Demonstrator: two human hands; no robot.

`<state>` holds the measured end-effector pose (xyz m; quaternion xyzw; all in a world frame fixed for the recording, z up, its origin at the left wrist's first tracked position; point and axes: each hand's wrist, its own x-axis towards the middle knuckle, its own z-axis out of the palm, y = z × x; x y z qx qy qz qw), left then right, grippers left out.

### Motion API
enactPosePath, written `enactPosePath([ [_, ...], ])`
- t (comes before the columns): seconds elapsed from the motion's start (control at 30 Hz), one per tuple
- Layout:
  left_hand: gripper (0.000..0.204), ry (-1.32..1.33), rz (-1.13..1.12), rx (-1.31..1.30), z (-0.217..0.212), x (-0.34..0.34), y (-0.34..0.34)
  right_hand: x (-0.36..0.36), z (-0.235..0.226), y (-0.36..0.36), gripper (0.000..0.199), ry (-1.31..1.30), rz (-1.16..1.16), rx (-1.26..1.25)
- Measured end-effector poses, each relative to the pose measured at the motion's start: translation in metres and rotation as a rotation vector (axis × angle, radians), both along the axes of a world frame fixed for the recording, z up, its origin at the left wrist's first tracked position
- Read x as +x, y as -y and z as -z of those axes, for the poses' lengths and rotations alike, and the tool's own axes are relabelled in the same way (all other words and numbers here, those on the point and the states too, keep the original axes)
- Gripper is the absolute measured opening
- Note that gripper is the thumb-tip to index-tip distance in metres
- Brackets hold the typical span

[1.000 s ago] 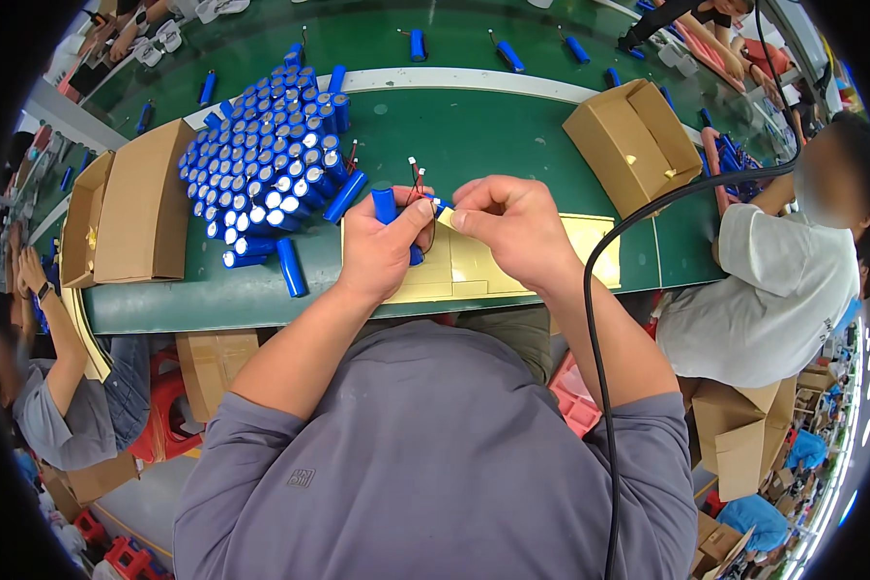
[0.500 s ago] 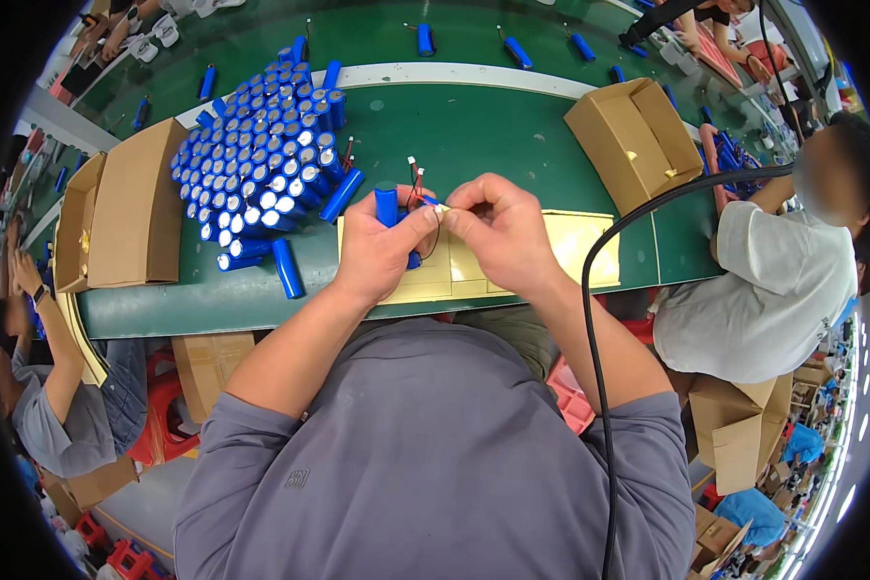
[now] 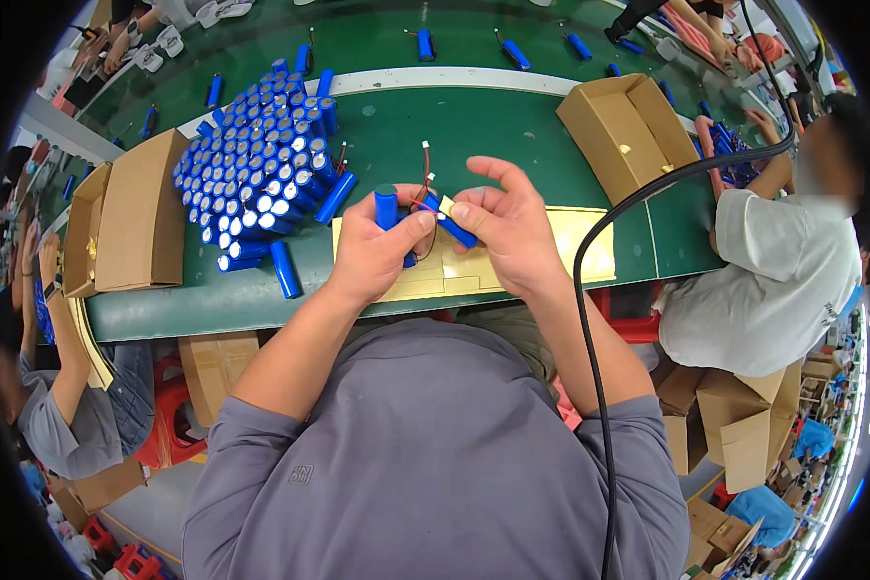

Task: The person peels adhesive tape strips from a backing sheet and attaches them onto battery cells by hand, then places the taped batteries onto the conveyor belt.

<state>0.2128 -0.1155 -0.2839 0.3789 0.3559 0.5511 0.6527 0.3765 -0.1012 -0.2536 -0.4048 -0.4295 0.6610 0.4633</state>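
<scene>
Taking the sheet (image 3: 512, 266) on the desk (image 3: 454, 116) as landmark: directly above it, both hands (image 3: 377, 251) (image 3: 507, 227) with a battery cell (image 3: 389, 217); left of it, stacked cells (image 3: 256, 184), then a closed carton (image 3: 135, 217); right and behind, an open box (image 3: 628, 130).

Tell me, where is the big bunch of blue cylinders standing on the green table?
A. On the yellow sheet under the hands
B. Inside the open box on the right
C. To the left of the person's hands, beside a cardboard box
C: the cluster of blue cylinders stands on the green table left of the left hand, next to the closed cardboard box.
</scene>
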Motion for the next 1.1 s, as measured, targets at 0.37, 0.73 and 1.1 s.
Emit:
enactPosePath([
  [0.37, 0.021, -0.491, -0.093, 0.315, -0.017, 0.011, 0.007, 0.013, -0.028, 0.011, 0.044, 0.542, 0.020, 0.564],
  [0.73, 0.020, -0.624, -0.237, 0.600, -0.019, 0.017, 0.002, 0.011, -0.021, 0.011, 0.038, 0.504, -0.018, 0.512],
  [1.1, 0.026, 0.107, -0.055, 0.104, -0.018, 0.014, -0.008, 0.126, -0.031, -0.068, 0.014, 1.086, 0.585, 0.728],
])
